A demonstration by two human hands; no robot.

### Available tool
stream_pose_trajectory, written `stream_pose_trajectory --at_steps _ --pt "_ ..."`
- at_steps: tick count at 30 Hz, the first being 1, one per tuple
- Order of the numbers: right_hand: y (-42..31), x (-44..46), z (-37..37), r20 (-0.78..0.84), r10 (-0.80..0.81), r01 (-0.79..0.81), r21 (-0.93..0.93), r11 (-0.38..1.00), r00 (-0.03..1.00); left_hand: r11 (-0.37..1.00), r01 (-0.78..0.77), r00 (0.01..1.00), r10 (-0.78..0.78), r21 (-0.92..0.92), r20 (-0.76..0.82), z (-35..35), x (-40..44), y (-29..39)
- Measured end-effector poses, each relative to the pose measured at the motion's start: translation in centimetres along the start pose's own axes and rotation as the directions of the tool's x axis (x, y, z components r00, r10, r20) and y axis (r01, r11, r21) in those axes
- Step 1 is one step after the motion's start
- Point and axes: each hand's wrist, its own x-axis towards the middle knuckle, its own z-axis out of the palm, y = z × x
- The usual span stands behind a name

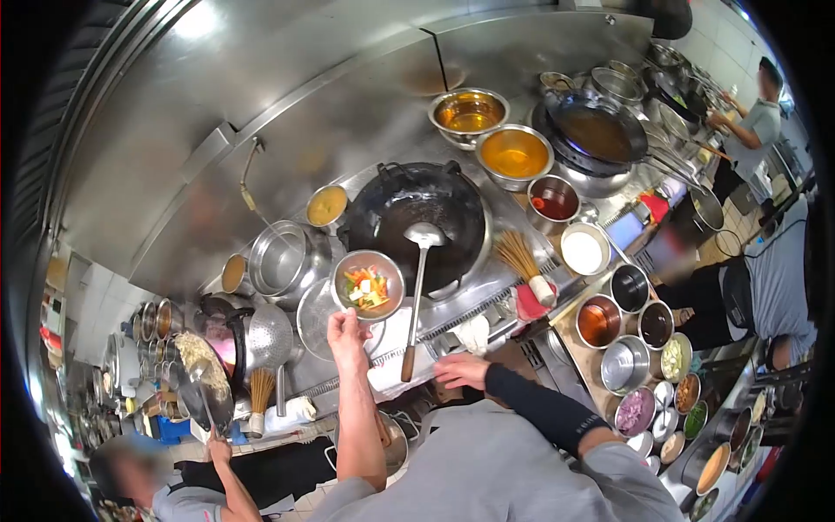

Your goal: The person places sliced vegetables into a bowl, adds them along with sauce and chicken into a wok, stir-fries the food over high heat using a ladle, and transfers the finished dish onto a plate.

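Gripping the bowl (397, 280) just beyond its fingertips by the near rim, the left hand (346, 335) could spill the vegetables (367, 289) if that one-sided hold tilts; the right hand (463, 371), fingers loosely spread, could knock the ladle (417, 300) beside them.

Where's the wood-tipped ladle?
Head view, near centre: the ladle lies with its scoop in the middle wok and its handle over the near rim, just right of the vegetable bowl.
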Motion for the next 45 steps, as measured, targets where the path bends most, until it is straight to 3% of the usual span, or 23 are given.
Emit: stream_pose_trajectory --at_steps 2,4,6,8,9,10,12,14,15,17,18,23,26,27,28,31,32,34,35,37,38,42,45 --pt "0.0 4.9 2.6 0.032 0.001 -0.003 0.089 0.996 0.999 1.0 0.0 0.996 0.001 0.007 -0.095 -0.8 1.2 1.0" --pt "-3.1 5.8 5.0 0.248 -0.061 -0.046 0.404 0.914 0.967 1.0 -0.002 0.995 0.002 -0.005 -0.096 -1.8 2.5 0.9" --pt "-5.3 4.8 6.5 0.1 -0.159 0.077 0.556 0.828 0.982 1.0 0.009 0.996 -0.009 -0.003 -0.089 -2.5 4.0 0.3" --pt "-5.6 4.9 5.4 -0.362 -0.173 0.293 0.311 0.904 0.916 1.0 0.026 0.997 -0.025 0.006 -0.074 -2.3 6.1 -0.6" --pt "-6.8 2.9 4.8 -0.452 -0.314 0.403 0.113 0.908 0.835 0.997 0.023 0.999 -0.019 0.07 -0.05 -1.7 7.0 -0.7" --pt "-6.4 2.5 2.1 -0.468 -0.376 0.351 -0.143 0.925 0.8 0.997 0.033 0.999 -0.033 0.069 -0.007 -0.9 7.9 -0.6" --pt "-8.1 -3.0 2.1 -0.5 -0.431 0.299 -0.325 0.897 0.751 0.979 0.027 0.999 -0.035 0.2 0.036 0.9 10.7 -1.3" --pt "-8.2 -5.2 1.7 -0.479 -0.668 0.191 -0.713 0.675 0.57 0.821 -0.185 0.982 0.133 0.54 0.133 3.6 13.3 -2.2" --pt "-8.8 -5.5 2.0 -0.481 -0.678 0.139 -0.75 0.646 0.556 0.76 -0.26 0.965 0.189 0.596 0.18 5.4 14.4 -3.4" --pt "-10.9 -5.4 2.5 -0.481 -0.701 0.035 -0.811 0.583 0.527 0.38 -0.576 0.81 0.386 0.724 0.442 8.4 16.1 -6.0" --pt "-11.9 -4.8 2.3 -0.465 -0.699 0.054 -0.812 0.581 0.543 0.232 -0.618 0.775 0.344 0.751 0.531 10.4 15.3 -4.9" --pt "-12.9 -3.9 3.1 -0.525 -0.695 -0.069 -0.819 0.57 0.491 0.177 -0.534 0.826 0.317 0.827 0.466 12.5 17.8 -3.3" --pt "-13.7 -2.9 2.6 -0.471 -0.703 0.026 -0.821 0.57 0.533 0.137 -0.667 0.739 0.245 0.732 0.627 13.6 16.4 -3.1" --pt "-13.7 -2.5 2.5 -0.487 -0.696 0.033 -0.807 0.59 0.528 0.107 -0.611 0.781 0.245 0.784 0.575 13.7 17.1 -2.7" --pt "-13.7 -1.7 2.3 -0.48 -0.704 0.07 -0.8 0.596 0.523 0.213 -0.494 0.852 0.313 0.843 0.421 13.5 17.7 -2.3" --pt "-12.9 -1.3 2.5 -0.488 -0.665 0.132 -0.742 0.657 0.565 0.204 -0.658 0.743 0.331 0.725 0.582 13.2 17.8 -2.5" --pt "-12.5 -1.0 2.2 -0.448 -0.719 0.222 -0.745 0.629 0.531 0.228 -0.642 0.751 0.381 0.732 0.54 12.7 17.7 -2.7" --pt "-12.6 -1.7 1.6 -0.498 -0.401 0.31 -0.257 0.915 0.769 0.27 -0.623 0.747 0.483 0.734 0.457 11.6 18.1 -3.1" --pt "-12.2 -2.1 1.1 -0.467 -0.402 0.342 -0.212 0.916 0.788 0.324 -0.593 0.77 0.495 0.737 0.403 10.6 18.1 -3.1" --pt "-10.9 -2.8 -0.6 -0.409 -0.411 0.4 -0.116 0.909 0.815 0.765 -0.282 0.958 0.189 0.579 0.218 9.5 16.1 -1.4" --pt "-10.1 -3.2 -1.5 -0.398 -0.394 0.39 -0.094 0.916 0.829 0.932 -0.128 0.972 0.051 0.338 0.229 8.5 14.9 -1.3" --pt "-4.5 -6.4 -4.0 -0.402 -0.411 0.41 -0.094 0.907 0.818 1.0 0.01 0.938 -0.009 -0.001 0.347 8.8 4.9 0.1" --pt "0.7 -13.9 -2.9 -0.42 -0.346 0.305 -0.163 0.938 0.839 0.995 0.095 0.882 -0.087 0.005 0.462 10.4 -1.9 -1.0"
